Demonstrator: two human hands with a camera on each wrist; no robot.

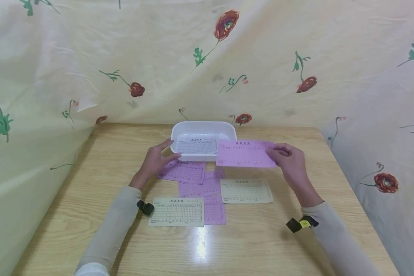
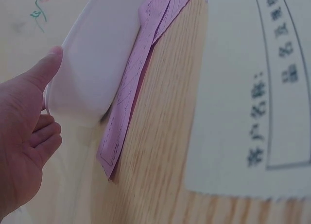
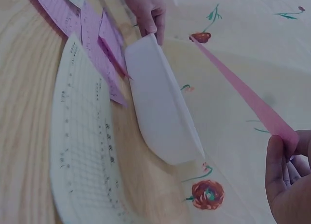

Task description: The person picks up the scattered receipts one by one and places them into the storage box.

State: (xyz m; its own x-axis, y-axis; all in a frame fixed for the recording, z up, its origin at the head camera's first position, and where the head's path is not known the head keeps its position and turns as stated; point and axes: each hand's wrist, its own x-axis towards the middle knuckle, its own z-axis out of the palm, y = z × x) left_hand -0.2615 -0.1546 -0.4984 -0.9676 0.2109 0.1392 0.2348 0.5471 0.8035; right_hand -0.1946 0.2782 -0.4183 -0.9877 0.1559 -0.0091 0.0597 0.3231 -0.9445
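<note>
My left hand [image 1: 154,160] grips the left end of a white plastic tray [image 1: 204,125]. The left wrist view has the thumb on the tray's rim and fingers bent at its outer side. A white printed receipt slip [image 1: 198,147] lies inside the tray. My right hand [image 1: 291,163] pinches the right edge of a pink receipt slip [image 1: 245,155] between thumb and fingers. In the head view this slip overlaps the tray's right front corner; the right wrist view shows it nearly edge-on, raised above the tray.
Below the tray, pink slips [image 1: 183,174] lie partly overlapping on the wooden table [image 1: 262,245]. Two cream slips lie nearer: one at right [image 1: 246,191], one at left [image 1: 176,212], covering part of a pink slip [image 1: 215,211]. A flowered cloth [image 1: 158,50] hangs behind.
</note>
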